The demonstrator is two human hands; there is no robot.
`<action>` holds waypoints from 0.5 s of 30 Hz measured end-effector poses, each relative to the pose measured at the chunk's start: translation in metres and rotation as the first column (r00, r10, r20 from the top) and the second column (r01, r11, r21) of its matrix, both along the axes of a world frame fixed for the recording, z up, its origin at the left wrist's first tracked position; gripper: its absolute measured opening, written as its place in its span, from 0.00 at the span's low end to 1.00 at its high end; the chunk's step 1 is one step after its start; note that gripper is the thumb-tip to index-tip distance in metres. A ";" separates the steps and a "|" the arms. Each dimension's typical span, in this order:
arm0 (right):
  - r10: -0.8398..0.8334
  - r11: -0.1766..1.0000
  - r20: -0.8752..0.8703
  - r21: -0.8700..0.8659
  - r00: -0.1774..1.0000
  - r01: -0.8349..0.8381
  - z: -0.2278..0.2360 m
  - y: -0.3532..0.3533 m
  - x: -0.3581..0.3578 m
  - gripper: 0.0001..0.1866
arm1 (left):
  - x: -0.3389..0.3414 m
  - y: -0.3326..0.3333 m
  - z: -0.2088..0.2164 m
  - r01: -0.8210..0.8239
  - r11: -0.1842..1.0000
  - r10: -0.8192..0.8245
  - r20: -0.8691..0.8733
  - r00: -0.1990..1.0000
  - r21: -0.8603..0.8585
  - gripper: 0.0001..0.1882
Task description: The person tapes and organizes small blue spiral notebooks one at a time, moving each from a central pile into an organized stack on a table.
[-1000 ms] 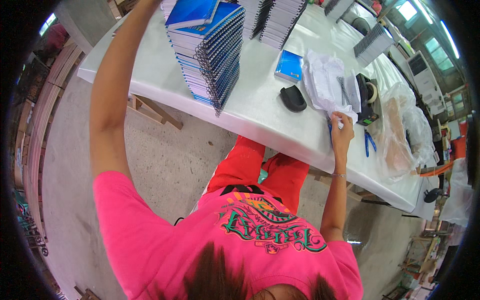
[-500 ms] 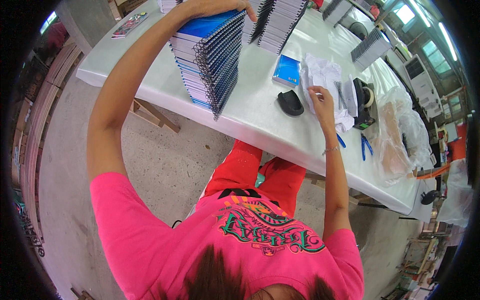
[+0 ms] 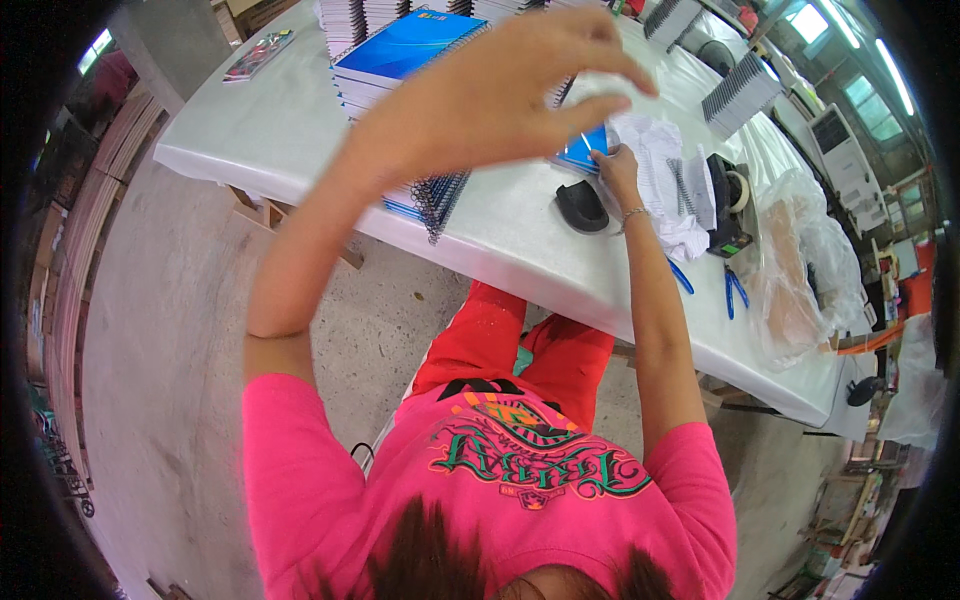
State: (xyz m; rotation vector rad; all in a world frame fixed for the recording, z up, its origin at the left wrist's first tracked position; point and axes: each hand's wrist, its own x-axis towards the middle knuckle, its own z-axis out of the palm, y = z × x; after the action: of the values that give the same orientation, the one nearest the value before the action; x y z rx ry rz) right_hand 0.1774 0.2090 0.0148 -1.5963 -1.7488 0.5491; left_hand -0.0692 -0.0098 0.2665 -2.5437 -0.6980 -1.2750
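My left hand is raised close to the camera, blurred, fingers apart and curved, with nothing visible in it. Under it stands a tall stack of spiral notebooks with a blue cover on top. My right hand reaches across the white table. Its fingertips are at the edge of a small blue notebook, beside a heap of white papers. The left hand partly hides those fingers, so I cannot tell whether they grip.
A black rounded object lies just left of my right wrist. A tape dispenser, blue-handled pliers, a blue pen and clear plastic bags lie to the right. More notebook stacks stand at the back.
My left hand has lifted off the notebook stack toward the camera. My right hand has moved from the table's front edge across the papers to the small blue notebook.
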 end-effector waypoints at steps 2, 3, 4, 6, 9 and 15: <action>-0.070 0.979 0.063 0.196 0.996 0.056 -0.005 0.008 0.019 0.24 | 0.021 -0.008 -0.022 0.074 0.938 -0.022 0.154 0.988 -0.340 0.14; -0.072 0.979 0.064 0.197 0.995 0.058 -0.007 0.007 0.021 0.24 | 0.026 -0.004 -0.038 0.067 0.894 0.023 0.195 0.981 -0.443 0.14; -0.091 0.977 -0.021 0.193 0.996 0.094 -0.008 0.004 0.027 0.27 | 0.032 0.001 -0.056 0.071 0.839 0.066 0.231 0.971 -0.540 0.15; -0.107 0.975 -0.107 0.186 0.989 0.125 -0.002 -0.008 0.031 0.29 | 0.047 0.025 -0.100 0.116 0.748 0.197 0.386 0.901 -0.653 0.16; -0.083 0.996 -0.354 0.002 0.931 0.090 0.038 -0.050 0.010 0.29 | 0.056 0.059 -0.165 0.067 0.665 0.373 0.407 0.834 -0.744 0.24; 0.351 0.915 -0.616 0.066 0.706 -0.397 0.069 -0.113 0.005 0.27 | 0.076 0.077 -0.193 0.545 0.545 0.434 0.771 0.466 -0.637 0.31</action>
State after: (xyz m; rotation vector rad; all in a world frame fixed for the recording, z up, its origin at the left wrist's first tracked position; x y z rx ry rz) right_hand 0.1826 0.0963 0.0839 -0.9164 -1.5304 1.1989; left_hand 0.0065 0.0668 0.0731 -2.1173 -1.8543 -3.0218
